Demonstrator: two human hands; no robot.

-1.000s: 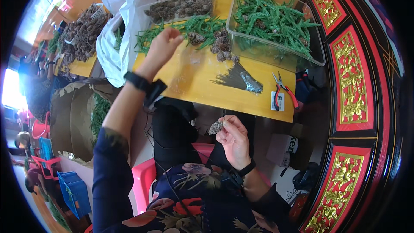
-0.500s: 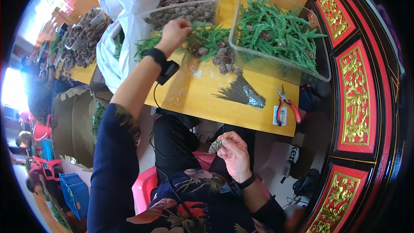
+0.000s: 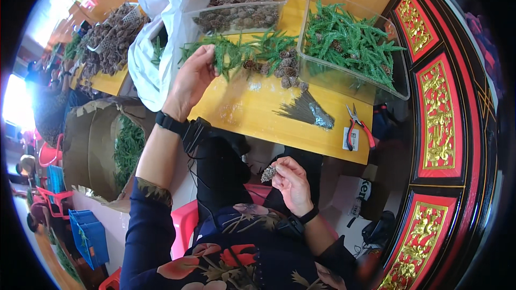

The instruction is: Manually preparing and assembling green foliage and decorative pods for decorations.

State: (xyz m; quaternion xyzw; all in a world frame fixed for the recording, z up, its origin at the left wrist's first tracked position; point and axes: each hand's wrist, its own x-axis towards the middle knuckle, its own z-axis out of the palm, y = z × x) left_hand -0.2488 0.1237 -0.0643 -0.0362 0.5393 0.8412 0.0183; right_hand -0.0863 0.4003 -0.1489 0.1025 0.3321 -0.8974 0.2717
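A yellow table (image 3: 252,113) stands before me, crowded with clear tubs of pine cones (image 3: 239,8) and green sprigs (image 3: 349,48). A second ago my left hand (image 3: 191,78) was reaching deeper into the loose greenery; now it has closed on a feathery green sprig (image 3: 228,53) and lifted it from the pile. My right hand (image 3: 290,180) waits in my lap, pinching a small brown pine cone (image 3: 268,172), scaly and dull.
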